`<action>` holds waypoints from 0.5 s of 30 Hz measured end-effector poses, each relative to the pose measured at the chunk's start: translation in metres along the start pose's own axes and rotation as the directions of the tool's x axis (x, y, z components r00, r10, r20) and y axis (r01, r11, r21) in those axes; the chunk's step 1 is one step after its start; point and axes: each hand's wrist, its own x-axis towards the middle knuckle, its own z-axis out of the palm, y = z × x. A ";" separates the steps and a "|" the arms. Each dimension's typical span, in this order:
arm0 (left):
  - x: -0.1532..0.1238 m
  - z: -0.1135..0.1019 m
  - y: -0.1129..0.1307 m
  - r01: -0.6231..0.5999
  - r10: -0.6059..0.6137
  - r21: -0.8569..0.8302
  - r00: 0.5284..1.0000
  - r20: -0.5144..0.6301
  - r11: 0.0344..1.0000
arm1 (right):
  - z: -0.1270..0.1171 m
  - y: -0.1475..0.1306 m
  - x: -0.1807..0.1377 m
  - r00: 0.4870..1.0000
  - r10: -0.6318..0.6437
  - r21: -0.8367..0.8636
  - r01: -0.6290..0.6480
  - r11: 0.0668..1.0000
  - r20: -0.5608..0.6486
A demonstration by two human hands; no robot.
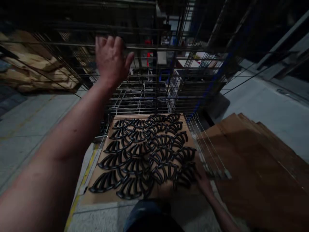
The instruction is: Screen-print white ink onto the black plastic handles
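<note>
My left hand point(112, 59) is raised in front of me, its fingers curled over a horizontal metal bar point(149, 48) of a wire cage or rack; the thumb sticks out to the right. Black curved, handle-like pieces point(137, 166) lie fanned in overlapping rows on a cardboard sheet point(161, 191) below. At the near right corner of the sheet, my right hand point(202, 178) reaches low to the last group of black pieces point(185, 175) and appears to touch them. Its fingers are dark and blurred, so their grip is unclear.
Large flat cardboard sheets point(251, 161) are stacked to the right, beside the wire side panel point(210, 145). Brown wrapped bundles point(36, 67) stand at far left. A yellow floor line point(90, 164) runs along the left side. My leg point(145, 212) is close to the front edge.
</note>
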 end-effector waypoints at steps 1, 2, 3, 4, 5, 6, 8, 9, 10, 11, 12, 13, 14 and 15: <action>-0.025 -0.009 0.005 -0.013 0.013 0.005 1.000 0.007 1.000 | 0.002 0.008 -0.008 1.000 0.015 0.023 -0.016 1.000 0.021; -0.052 -0.018 0.011 -0.007 0.007 0.007 1.000 0.018 1.000 | 0.005 0.016 -0.017 0.998 0.028 0.061 -0.031 0.998 0.049; -0.081 -0.026 0.017 0.010 -0.010 0.004 0.999 0.039 1.000 | 0.008 0.023 -0.026 0.996 0.041 0.109 -0.050 0.993 0.085; -0.111 -0.033 0.023 0.036 -0.036 0.000 0.997 0.071 0.999 | 0.013 0.030 -0.036 0.991 0.051 0.165 -0.072 0.984 0.126; -0.143 -0.039 0.030 0.063 -0.062 -0.007 0.992 0.111 0.998 | 0.018 0.035 -0.045 0.983 0.060 0.225 -0.099 0.969 0.173; -0.175 -0.044 0.036 0.089 -0.085 -0.018 0.983 0.163 0.996 | 0.025 0.040 -0.055 0.972 0.070 0.280 -0.133 0.951 0.226; -0.238 -0.050 0.048 0.124 -0.104 -0.052 0.953 0.286 0.991 | 0.042 0.044 -0.074 0.940 0.085 0.352 -0.206 0.913 0.330; -0.269 -0.051 0.054 0.136 -0.101 -0.071 0.925 0.366 0.988 | 0.052 0.044 -0.082 0.923 0.081 0.371 -0.231 0.899 0.377; -0.297 -0.050 0.059 0.158 -0.106 -0.082 0.888 0.447 0.984 | 0.063 0.042 -0.089 0.905 0.074 0.384 -0.250 0.889 0.418; -0.324 -0.048 0.064 0.184 -0.111 -0.087 0.841 0.530 0.979 | 0.074 0.040 -0.095 0.889 0.063 0.389 -0.261 0.883 0.454; -0.348 -0.044 0.069 0.209 -0.116 -0.085 0.787 0.606 0.974 | 0.086 0.037 -0.101 0.873 0.052 0.392 -0.270 0.880 0.485; -0.370 -0.039 0.073 0.233 -0.121 -0.079 0.729 0.674 0.969 | 0.098 0.033 -0.106 0.856 0.039 0.399 -0.280 0.873 0.516; -0.389 -0.034 0.078 0.254 -0.125 -0.068 0.670 0.732 0.965 | 0.110 0.029 -0.110 0.839 0.027 0.407 -0.292 0.865 0.544; -0.405 -0.028 0.082 0.271 -0.129 -0.054 0.612 0.780 0.961 | 0.121 0.025 -0.113 0.822 0.016 0.417 -0.306 0.856 0.570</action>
